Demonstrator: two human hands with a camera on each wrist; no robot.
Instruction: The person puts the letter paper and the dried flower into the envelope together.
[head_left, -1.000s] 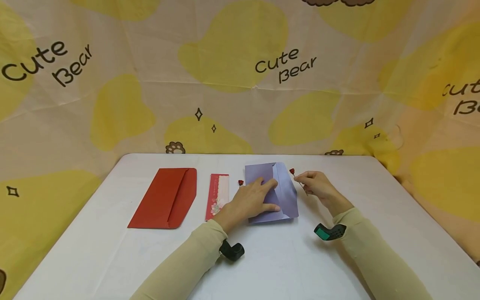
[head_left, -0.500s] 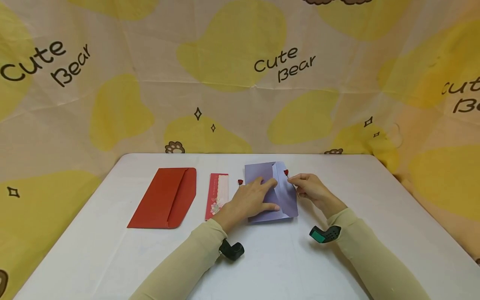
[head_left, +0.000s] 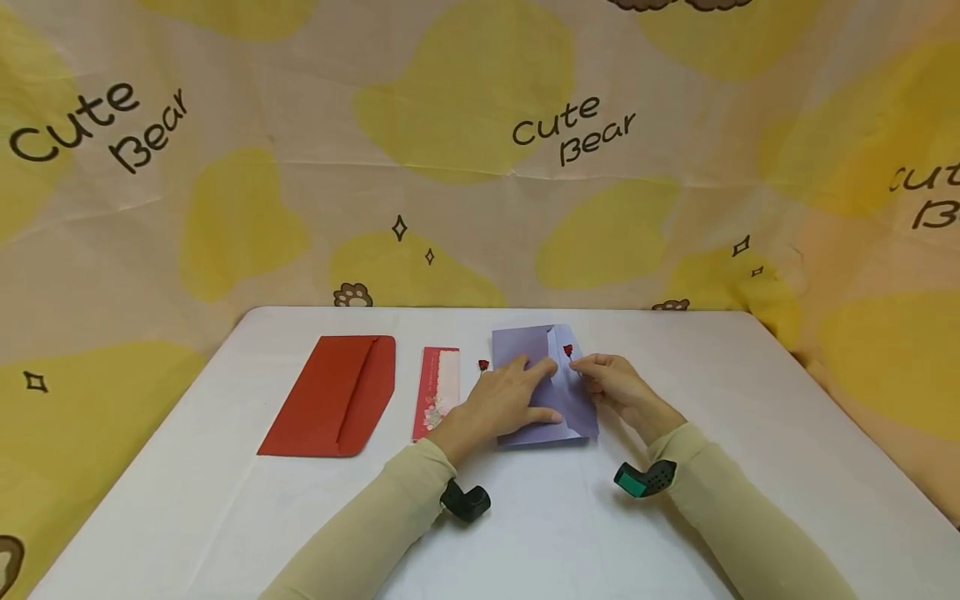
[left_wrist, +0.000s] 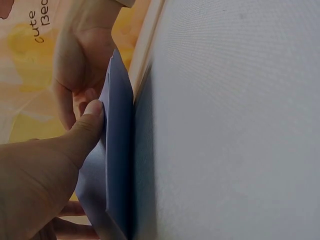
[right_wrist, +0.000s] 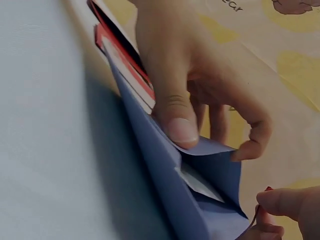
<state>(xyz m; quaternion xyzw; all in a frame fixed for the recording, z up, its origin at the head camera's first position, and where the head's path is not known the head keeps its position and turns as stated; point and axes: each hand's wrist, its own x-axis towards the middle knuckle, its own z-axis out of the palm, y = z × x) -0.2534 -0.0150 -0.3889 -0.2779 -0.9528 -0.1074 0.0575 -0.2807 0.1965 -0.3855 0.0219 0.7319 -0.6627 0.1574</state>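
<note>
Right hand (head_left: 622, 390) clamped on rose (head_left: 567, 350), pinching stem. I'd just brought it leftward, from beside purple envelope (head_left: 542, 392) to above flap (head_left: 581, 410): likely nearing mouth (right_wrist: 214, 172), still outside. My left hand (head_left: 506, 398), fingers apart, pressed envelope near table (head_left: 652, 329)'s far edge.

the lilac envelope (head_left: 559, 393) is smooth paper (with a slight sheen), the red envelope (head_left: 333, 396) matt paper, the backdrop (head_left: 465, 158) creased cloth, the tabletop (left_wrist: 240, 125) finely textured.

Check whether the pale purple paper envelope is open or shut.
Open: in the right wrist view, the mouth of the envelope gapes apart, and in the head view its flap is folded outward.
</note>
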